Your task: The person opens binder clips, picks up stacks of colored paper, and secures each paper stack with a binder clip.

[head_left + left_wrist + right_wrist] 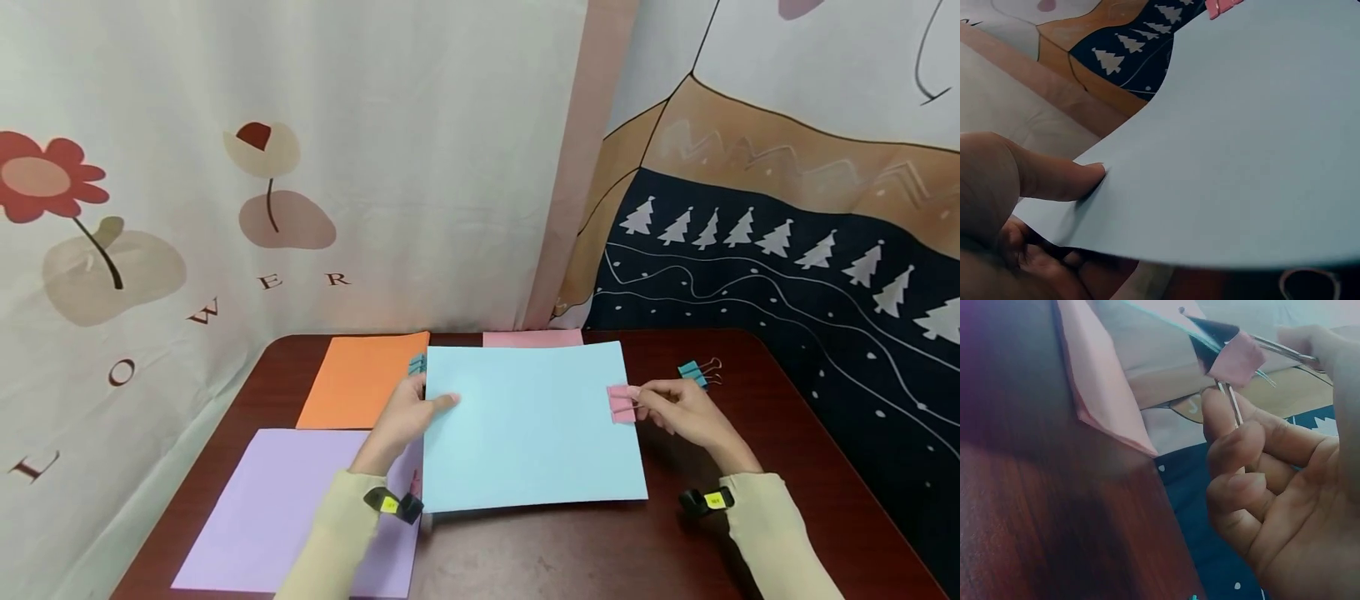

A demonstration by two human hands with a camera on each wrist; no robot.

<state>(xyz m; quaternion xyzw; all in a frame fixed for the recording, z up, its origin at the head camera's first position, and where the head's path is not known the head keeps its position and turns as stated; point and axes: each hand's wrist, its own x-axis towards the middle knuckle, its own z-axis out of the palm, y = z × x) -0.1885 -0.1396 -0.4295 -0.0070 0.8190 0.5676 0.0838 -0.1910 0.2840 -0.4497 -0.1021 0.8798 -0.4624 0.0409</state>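
A light blue sheet of paper [525, 433], or a thin stack of them, is held up above the table. My left hand [405, 412] grips its left edge, thumb [1066, 178] on the top face and fingers beneath. On the right edge sits a pink binder clip [621, 404], with the paper edge between its jaws. My right hand [678, 408] pinches the clip's wire handles; the right wrist view shows the thumb on one handle and curled fingers [1235, 447] against the other.
Purple paper [300, 508] lies front left on the dark red table [720, 442]. Behind it is orange paper [360, 383] with a teal binder clip [417, 364] at its right edge. Pink paper [532, 338] shows at the back. Another teal binder clip [693, 372] lies at right.
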